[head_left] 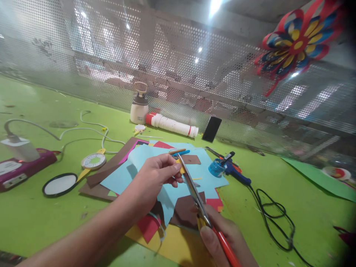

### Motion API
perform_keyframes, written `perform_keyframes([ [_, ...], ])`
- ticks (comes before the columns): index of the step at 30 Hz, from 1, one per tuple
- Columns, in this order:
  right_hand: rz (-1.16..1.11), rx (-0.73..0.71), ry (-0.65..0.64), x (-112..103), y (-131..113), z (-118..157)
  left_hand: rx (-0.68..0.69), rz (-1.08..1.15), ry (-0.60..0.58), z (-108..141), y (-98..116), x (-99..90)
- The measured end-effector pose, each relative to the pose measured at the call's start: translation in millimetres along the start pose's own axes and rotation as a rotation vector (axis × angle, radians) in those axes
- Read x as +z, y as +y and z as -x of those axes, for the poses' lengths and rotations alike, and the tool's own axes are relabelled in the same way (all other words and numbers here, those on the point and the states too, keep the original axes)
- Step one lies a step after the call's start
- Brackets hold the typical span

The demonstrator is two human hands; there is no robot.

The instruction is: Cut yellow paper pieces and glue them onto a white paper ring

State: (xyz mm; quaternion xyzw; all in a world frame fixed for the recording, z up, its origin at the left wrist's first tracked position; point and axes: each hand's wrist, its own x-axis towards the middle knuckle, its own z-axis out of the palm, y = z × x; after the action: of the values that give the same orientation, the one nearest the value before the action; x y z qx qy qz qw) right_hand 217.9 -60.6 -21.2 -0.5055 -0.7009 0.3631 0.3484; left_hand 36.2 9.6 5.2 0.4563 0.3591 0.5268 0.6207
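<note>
My left hand (157,172) is closed in a pinch on a small yellow strip (182,170), most likely paper, above the pile of coloured sheets. In my right hand (222,226) is a pair of scissors (198,200) with red on the handle. Its blades point up and away from me, their tips beside my left fingertips and the strip. How far the blades are apart is hard to make out. Beneath both hands lie a light blue sheet (118,180), a brown piece (183,212) and a yellow sheet (172,244).
At right are a blue glue gun (237,173) with a looping black cord (267,218) and a blue round container (215,168). A phone (211,129), white tube (175,125) and bottle (139,111) stand along the mesh wall. A power strip (46,160) sits left.
</note>
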Motion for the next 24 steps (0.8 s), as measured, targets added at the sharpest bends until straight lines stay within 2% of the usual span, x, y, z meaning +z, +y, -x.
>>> perform_keyframes([
  [6,0.036,-0.034,-0.004,0,2,-1,-0.006,0.0,0.001,0,1,0.1],
  [14,-0.037,0.07,0.049,0,2,0,-0.018,0.056,-0.019,0,2,0.4],
  [17,-0.051,0.094,0.099,-5,0,-3,-0.034,0.045,-0.101,1,2,-0.6],
  [20,-0.07,0.09,0.165,-14,-1,-7,-0.095,0.015,-0.246,2,1,-1.3],
  [24,-0.26,0.051,0.173,-24,3,-11,-0.219,-0.074,-0.452,5,0,0.7],
])
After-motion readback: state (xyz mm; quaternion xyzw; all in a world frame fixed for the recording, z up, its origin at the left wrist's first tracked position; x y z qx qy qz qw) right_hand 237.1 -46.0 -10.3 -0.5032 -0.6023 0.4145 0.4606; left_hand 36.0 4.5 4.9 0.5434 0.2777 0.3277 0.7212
